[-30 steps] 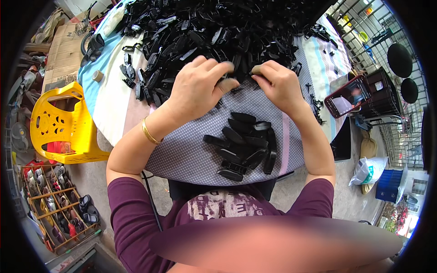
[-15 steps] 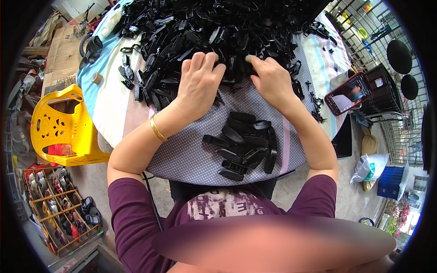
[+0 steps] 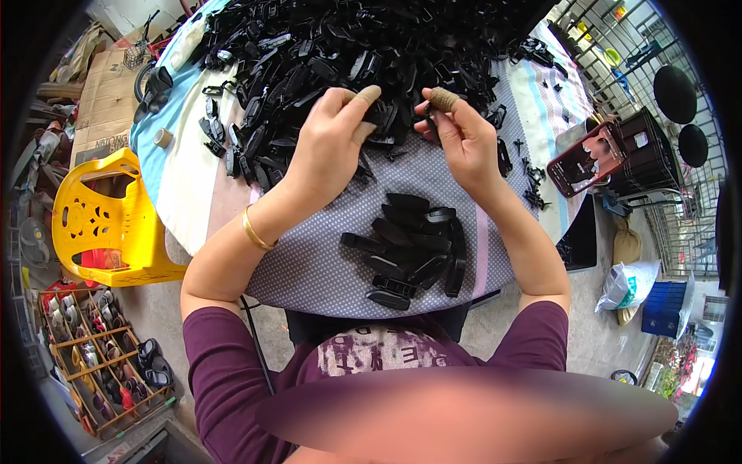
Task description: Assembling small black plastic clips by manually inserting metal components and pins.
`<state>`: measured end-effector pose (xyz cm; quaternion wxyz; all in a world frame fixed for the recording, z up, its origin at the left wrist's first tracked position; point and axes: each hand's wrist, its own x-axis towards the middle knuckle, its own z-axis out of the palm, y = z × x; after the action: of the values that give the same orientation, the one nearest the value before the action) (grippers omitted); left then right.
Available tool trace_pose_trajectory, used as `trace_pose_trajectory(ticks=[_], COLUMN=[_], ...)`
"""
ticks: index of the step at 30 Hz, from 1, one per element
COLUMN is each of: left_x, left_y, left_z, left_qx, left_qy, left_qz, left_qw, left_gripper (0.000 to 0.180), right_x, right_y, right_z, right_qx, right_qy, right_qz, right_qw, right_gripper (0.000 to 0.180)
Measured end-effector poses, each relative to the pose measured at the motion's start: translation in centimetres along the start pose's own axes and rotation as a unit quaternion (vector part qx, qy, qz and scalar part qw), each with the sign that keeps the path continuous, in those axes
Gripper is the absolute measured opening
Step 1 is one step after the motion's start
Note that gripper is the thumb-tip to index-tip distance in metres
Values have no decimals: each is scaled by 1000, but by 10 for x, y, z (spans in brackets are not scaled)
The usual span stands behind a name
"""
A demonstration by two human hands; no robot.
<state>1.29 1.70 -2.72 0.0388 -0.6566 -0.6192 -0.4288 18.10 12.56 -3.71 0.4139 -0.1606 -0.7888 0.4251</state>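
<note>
A large heap of black plastic parts [image 3: 309, 62] covers the far side of the cloth-covered table. My left hand [image 3: 328, 143] is at the heap's near edge, its taped thumb and forefinger apart with nothing visible between them. To its right, my right hand [image 3: 467, 143] has its fingers curled, tan tape round the forefinger. They pinch a small black plastic part [image 3: 429, 114], mostly hidden by the fingers. Nearer to me lies a smaller pile of long black plastic pieces [image 3: 421, 241] on the dotted cloth.
On the table's right edge stands a phone [image 3: 587, 161], near tiny black scraps [image 3: 535, 185]. A tape roll [image 3: 162, 138] sits at the left. Beside the table are a yellow chair [image 3: 116, 220], a shoe rack [image 3: 104, 348] and a black crate [image 3: 651, 151].
Both hands have drawn back slightly from the heap and turned, bringing their taped fingers into view. My right fingers now show a small dark part between them.
</note>
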Motion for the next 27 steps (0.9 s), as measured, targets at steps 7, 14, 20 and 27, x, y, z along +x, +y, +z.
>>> trace_pose_trajectory(ticks=[7, 14, 20, 27], left_x=[-7, -7, -7, -6], left_y=[-3, 8, 12, 9], left_z=[9, 10, 6, 2], left_qx=[-503, -456, -507, -536], left_qy=[-120, -104, -126, -132], left_qz=[-275, -247, -278, -284], left_qw=[810, 849, 806, 784], left_gripper=[31, 37, 41, 35], right_x=[-11, -16, -16, -17], right_y=[-7, -15, -7, -8], right_z=[9, 10, 14, 11], right_qx=[148, 89, 17, 57], right_qy=[16, 10, -15, 28], right_qz=[102, 43, -6, 22], right_qw=[984, 995, 1000, 998], right_gripper=[25, 19, 15, 13])
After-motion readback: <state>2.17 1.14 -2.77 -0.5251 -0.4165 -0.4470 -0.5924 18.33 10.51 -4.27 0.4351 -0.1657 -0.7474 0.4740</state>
